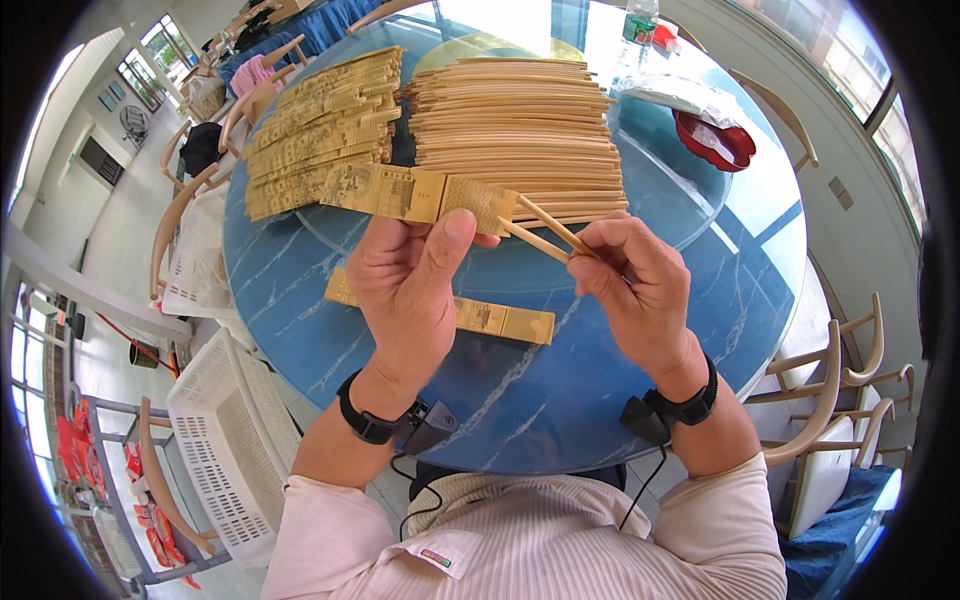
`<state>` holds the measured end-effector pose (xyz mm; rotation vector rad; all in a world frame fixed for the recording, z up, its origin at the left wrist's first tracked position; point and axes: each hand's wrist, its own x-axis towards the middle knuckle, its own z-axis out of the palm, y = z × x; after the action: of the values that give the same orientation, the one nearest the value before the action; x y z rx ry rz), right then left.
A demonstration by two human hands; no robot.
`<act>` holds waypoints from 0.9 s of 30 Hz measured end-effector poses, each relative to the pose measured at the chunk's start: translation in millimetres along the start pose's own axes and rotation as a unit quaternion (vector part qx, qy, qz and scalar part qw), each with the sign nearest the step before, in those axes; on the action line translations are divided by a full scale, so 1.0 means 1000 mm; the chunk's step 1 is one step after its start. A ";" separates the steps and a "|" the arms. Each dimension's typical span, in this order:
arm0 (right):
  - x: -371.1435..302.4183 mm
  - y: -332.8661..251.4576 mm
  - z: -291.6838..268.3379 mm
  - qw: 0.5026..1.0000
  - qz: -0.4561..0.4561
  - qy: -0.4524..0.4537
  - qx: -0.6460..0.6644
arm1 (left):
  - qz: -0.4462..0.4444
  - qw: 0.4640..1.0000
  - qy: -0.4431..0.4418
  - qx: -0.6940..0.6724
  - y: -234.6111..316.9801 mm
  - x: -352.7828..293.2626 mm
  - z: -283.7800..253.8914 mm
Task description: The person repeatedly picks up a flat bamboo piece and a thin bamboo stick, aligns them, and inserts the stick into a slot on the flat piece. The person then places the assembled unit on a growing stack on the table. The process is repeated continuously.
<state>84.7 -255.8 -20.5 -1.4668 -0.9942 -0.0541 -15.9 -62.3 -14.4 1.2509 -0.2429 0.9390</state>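
Note:
My left hand [412,285] pinches a long tan paper chopstick sleeve [390,192] between thumb and fingers, above the near half of the table. In my right hand [640,285] are two wooden chopsticks [545,238], gripped near their right ends. Their left ends reach the sleeve's right end; how far they go inside is hidden. Below the left hand lies another paper sleeve [505,322] on the tabletop, partly covered by that hand. Beyond the hands, a broad stack of bare chopsticks [510,120] sits beside a fanned pile of paper sleeves [325,130].
The round blue marble-patterned table [590,400] carries a red bowl [712,142], a plastic bag [685,95] and a water bottle [640,22] at the far right. White plastic crates [225,440] stand left of the table. Wooden chairs [825,400] surround it.

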 end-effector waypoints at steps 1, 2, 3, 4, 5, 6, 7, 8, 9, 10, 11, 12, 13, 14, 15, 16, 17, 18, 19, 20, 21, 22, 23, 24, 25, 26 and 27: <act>0.000 0.000 0.000 1.000 0.010 -0.007 0.019 | -0.001 1.000 -0.001 0.006 -0.001 0.000 -0.001; -0.002 0.000 -0.001 1.000 0.011 -0.013 0.011 | -0.003 1.000 -0.003 0.011 -0.001 0.000 -0.001; -0.002 0.000 -0.002 1.000 0.012 -0.019 0.003 | -0.005 1.000 -0.005 0.029 -0.001 0.000 -0.001; -0.003 0.000 -0.002 1.000 0.013 -0.026 -0.006 | -0.008 0.999 -0.006 0.048 0.000 0.000 -0.002; -0.002 0.001 -0.002 1.000 -0.010 -0.014 -0.022 | -0.010 0.998 -0.007 0.063 0.000 0.000 -0.001; -0.001 0.004 0.000 0.999 -0.033 -0.002 -0.039 | -0.022 0.997 -0.014 0.072 -0.001 0.000 -0.001; 0.000 0.005 0.001 0.997 -0.056 0.009 -0.056 | -0.034 0.996 -0.021 0.081 -0.003 -0.001 -0.002; 0.001 0.004 0.002 0.996 -0.062 0.007 -0.065 | -0.045 0.994 -0.027 0.094 -0.004 -0.001 -0.003; 0.002 0.002 0.003 0.995 -0.068 0.005 -0.075 | -0.046 0.995 -0.027 0.085 -0.007 -0.002 -0.003; 0.003 0.001 0.003 0.994 -0.074 0.003 -0.084 | -0.047 0.996 -0.028 0.076 -0.010 -0.003 -0.003; 0.003 0.002 0.004 0.994 -0.070 0.002 -0.079 | -0.048 0.996 -0.030 0.070 -0.012 -0.003 -0.003; 0.003 0.003 0.004 0.995 -0.067 0.000 -0.075 | -0.040 0.997 -0.020 0.059 -0.011 -0.002 -0.002; 0.003 0.004 0.004 0.996 -0.064 -0.001 -0.070 | -0.032 0.998 -0.010 0.049 -0.010 -0.001 -0.001; 0.002 0.003 0.004 0.997 -0.040 -0.017 -0.056 | -0.024 0.999 0.000 0.039 -0.009 0.000 0.001; 0.001 0.000 0.003 0.998 -0.016 -0.033 -0.043 | -0.017 0.999 0.008 0.033 -0.008 0.000 0.002; 0.001 -0.002 0.001 0.998 0.009 -0.048 -0.030 | -0.011 0.999 0.017 0.026 -0.007 0.001 0.004; 0.000 -0.002 0.001 0.998 0.021 -0.054 -0.023 | -0.004 1.000 0.024 0.019 -0.006 0.001 0.005; 0.000 -0.003 0.000 0.998 0.034 -0.059 -0.016 | 0.004 1.000 0.022 0.016 -0.007 0.001 0.006; -0.001 -0.003 0.000 0.997 0.047 -0.065 -0.010 | 0.011 1.000 0.020 0.012 -0.008 0.001 0.006; -0.001 -0.004 -0.002 0.995 0.062 -0.074 0.001 | 0.019 1.000 0.018 0.009 -0.008 0.001 0.006; 0.000 -0.006 -0.003 0.993 0.077 -0.084 0.012 | 0.014 1.000 0.019 0.002 -0.008 0.000 0.006; 0.000 -0.008 -0.004 0.991 0.091 -0.093 0.023 | 0.008 1.000 0.020 -0.006 -0.007 0.000 0.006; 0.000 -0.010 -0.005 0.989 0.112 -0.096 0.033 | 0.003 1.000 0.021 -0.013 -0.007 -0.001 0.007; 0.000 -0.011 -0.005 0.985 0.132 -0.100 0.042 | -0.003 1.000 0.017 -0.009 -0.007 -0.001 0.007; 0.001 -0.012 -0.006 0.982 0.152 -0.103 0.052 | -0.008 1.000 0.013 -0.004 -0.008 0.000 0.007; 0.001 -0.012 -0.006 0.980 0.160 -0.104 0.052 | -0.013 1.000 0.009 0.001 -0.008 0.000 0.006; 0.002 -0.013 -0.006 0.979 0.167 -0.106 0.051 | -0.026 1.000 -0.011 0.012 -0.010 -0.001 0.003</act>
<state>81.7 -262.4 -8.3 -1.5488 -0.8922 0.3992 -8.1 -65.3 -20.6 1.2838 -0.2165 0.8864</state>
